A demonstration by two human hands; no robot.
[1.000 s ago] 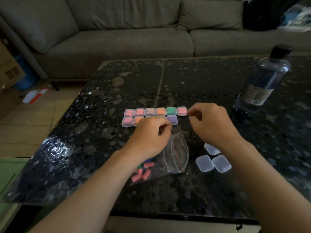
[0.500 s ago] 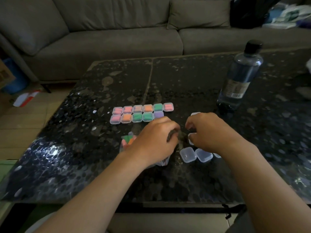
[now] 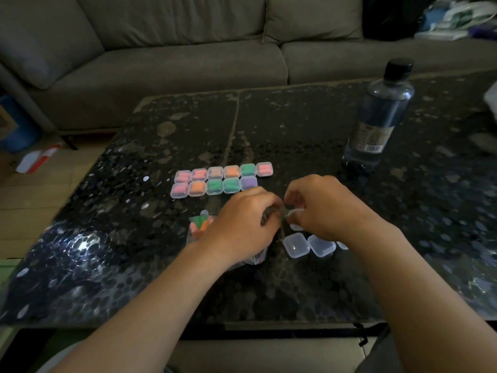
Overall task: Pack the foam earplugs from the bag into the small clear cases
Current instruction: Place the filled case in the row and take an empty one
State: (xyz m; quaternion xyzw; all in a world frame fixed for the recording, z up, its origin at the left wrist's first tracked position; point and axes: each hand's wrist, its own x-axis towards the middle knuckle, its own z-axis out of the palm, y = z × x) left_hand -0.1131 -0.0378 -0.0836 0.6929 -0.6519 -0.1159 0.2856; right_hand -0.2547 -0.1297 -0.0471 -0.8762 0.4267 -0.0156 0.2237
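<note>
Two rows of small clear cases filled with coloured foam earplugs lie on the dark table. My right hand pinches an empty small clear case just above the table. My left hand has curled fingers whose tips meet that case from the left; how it grips is partly hidden. It lies over the clear bag, where pink, orange and green earplugs show. Spare empty cases sit below my right hand.
A clear water bottle with a black cap stands at the right back of the table. A grey sofa runs behind the table. The table's near edge is close to me.
My right hand left the filled rows, came back to the empty cases and lifted one. My left hand moved over the bag and met the right hand at the case.
</note>
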